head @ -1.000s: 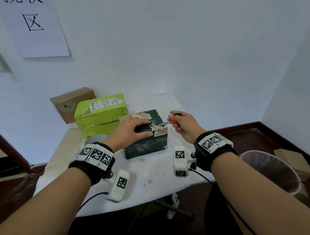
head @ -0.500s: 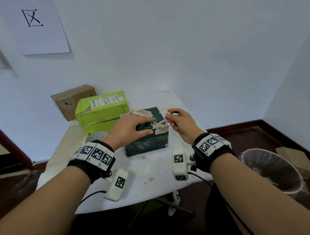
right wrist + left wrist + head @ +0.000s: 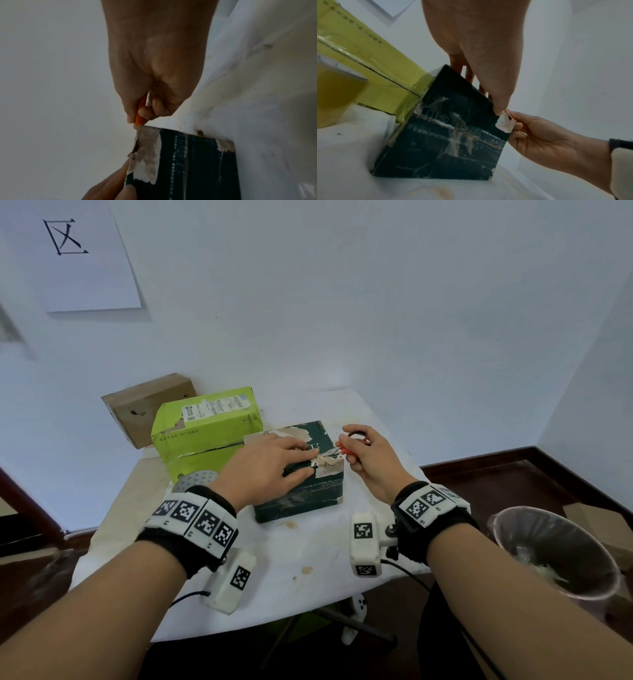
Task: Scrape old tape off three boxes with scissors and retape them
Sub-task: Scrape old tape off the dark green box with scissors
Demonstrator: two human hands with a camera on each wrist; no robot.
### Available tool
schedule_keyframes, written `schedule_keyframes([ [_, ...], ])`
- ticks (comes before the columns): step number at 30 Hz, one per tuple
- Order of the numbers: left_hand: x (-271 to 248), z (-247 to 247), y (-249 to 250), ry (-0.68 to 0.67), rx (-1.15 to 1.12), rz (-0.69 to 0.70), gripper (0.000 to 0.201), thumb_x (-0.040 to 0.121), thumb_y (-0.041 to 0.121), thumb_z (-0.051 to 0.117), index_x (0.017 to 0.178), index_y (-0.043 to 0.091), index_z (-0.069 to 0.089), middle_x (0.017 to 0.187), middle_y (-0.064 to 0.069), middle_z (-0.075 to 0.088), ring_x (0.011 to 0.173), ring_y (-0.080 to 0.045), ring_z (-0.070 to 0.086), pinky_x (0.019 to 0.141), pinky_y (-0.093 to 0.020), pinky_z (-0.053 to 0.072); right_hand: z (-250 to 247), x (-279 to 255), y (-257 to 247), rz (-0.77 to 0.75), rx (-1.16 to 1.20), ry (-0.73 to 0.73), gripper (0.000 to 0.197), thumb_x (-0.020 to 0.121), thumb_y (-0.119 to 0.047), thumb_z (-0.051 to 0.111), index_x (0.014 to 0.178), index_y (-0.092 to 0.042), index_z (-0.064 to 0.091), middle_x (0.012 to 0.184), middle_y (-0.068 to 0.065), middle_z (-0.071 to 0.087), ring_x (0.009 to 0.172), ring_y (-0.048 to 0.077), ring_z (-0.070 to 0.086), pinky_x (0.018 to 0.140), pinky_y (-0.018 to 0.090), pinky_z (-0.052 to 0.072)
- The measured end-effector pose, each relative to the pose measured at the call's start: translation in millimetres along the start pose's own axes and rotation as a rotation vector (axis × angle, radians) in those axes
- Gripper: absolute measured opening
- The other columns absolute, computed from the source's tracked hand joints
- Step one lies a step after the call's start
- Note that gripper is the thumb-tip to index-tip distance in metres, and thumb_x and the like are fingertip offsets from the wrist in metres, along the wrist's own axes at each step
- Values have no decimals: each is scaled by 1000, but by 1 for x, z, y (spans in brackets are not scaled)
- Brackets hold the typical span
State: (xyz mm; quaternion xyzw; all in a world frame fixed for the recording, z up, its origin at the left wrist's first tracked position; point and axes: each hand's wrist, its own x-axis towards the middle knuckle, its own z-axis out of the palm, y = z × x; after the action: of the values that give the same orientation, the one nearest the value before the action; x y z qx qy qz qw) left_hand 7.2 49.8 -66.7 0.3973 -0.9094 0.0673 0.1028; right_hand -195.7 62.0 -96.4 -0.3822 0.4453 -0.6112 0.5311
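A dark green box (image 3: 308, 498) with torn patches on its top lies in the middle of the white-covered table (image 3: 308, 559). My left hand (image 3: 270, 467) lies flat on its top, fingers straight, thumb at the front edge (image 3: 498, 111). My right hand (image 3: 363, 453) grips red-handled scissors (image 3: 346, 449), with the blades over the box's top right corner. The handle (image 3: 139, 119) shows orange in the right wrist view. A lime green box (image 3: 205, 429) and a brown cardboard box (image 3: 144, 409) stand behind at the left.
A roll of tape (image 3: 195, 479) lies beside the green box, by my left wrist. A lined bin (image 3: 555, 549) stands on the floor at the right. The wall is close behind the table. A paper sign (image 3: 68, 251) hangs top left.
My right hand has drawn the scissors slightly right along the box's top corner. My left hand stays pressed on the box. The view has shifted a little.
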Motion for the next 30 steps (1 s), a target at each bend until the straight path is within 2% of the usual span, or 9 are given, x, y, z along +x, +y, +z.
schedule_keyframes([
  [4, 2, -4, 0, -46, 24, 13, 42, 97, 49, 42, 135, 34, 53, 135, 9, 56, 112, -20, 54, 96, -32, 38, 2, -1, -1, -8, -33, 9, 12, 92, -8, 59, 102, -14, 56, 80, 7, 62, 48, 5, 44, 42, 13, 36],
  [9, -1, -5, 3, -32, -8, 14, 45, 97, 51, 41, 141, 39, 44, 125, 8, 64, 98, -19, 59, 85, -29, 37, 2, -2, -1, -22, -59, 24, 14, 92, -9, 60, 105, -12, 56, 79, 6, 61, 49, 5, 44, 43, 12, 37],
  [12, 0, -4, 3, -51, 5, 32, 50, 93, 55, 29, 134, 38, 53, 130, 6, 61, 102, -22, 59, 89, -32, 39, 3, -2, -3, -35, -94, 36, 15, 92, -10, 61, 105, -12, 56, 81, 8, 60, 49, 5, 45, 45, 12, 39],
  [17, 4, -7, 0, -98, 41, 17, 41, 99, 49, 37, 138, 43, 45, 138, 11, 52, 113, -18, 50, 97, -29, 36, 4, -3, -5, -73, -188, 50, 19, 90, -11, 63, 108, -13, 56, 87, 11, 60, 58, 9, 47, 56, 18, 42],
  [21, 2, -8, 1, -95, -2, 3, 42, 97, 51, 39, 139, 44, 43, 137, 12, 51, 114, -16, 48, 97, -27, 34, 4, -7, -13, -114, -224, 40, 18, 90, -9, 63, 106, -12, 56, 80, 6, 62, 57, 10, 47, 53, 16, 42],
  [24, 1, -9, 0, -83, -41, -42, 50, 96, 54, 41, 144, 45, 33, 132, 13, 56, 110, -14, 49, 93, -30, 41, -6, -1, -25, -147, -137, 185, 16, 89, -5, 62, 104, -12, 57, 76, 5, 63, 53, 8, 48, 49, 14, 41],
  [26, 0, -10, 1, -72, -62, -82, 54, 94, 55, 43, 145, 45, 30, 119, 11, 62, 100, -13, 47, 87, -32, 44, -20, 7, -27, -131, -77, 356, 13, 92, -5, 56, 104, -12, 54, 78, 6, 63, 54, 8, 49, 45, 12, 39],
  [28, 1, -11, 1, -81, -70, -125, 54, 93, 56, 45, 145, 45, 32, 102, 8, 61, 94, -12, 44, 83, -32, 44, -33, 12, -20, -44, -81, 465, 12, 96, -5, 46, 106, -11, 49, 83, 9, 62, 53, 9, 52, 39, 10, 36],
  [30, 1, -10, 0, -81, -87, -132, 51, 93, 56, 46, 142, 46, 37, 95, 8, 60, 94, -12, 45, 81, -31, 44, -41, 13, -8, 102, -117, 451, 18, 96, 1, 43, 109, -11, 45, 81, 9, 59, 51, 8, 55, 41, 12, 39],
])
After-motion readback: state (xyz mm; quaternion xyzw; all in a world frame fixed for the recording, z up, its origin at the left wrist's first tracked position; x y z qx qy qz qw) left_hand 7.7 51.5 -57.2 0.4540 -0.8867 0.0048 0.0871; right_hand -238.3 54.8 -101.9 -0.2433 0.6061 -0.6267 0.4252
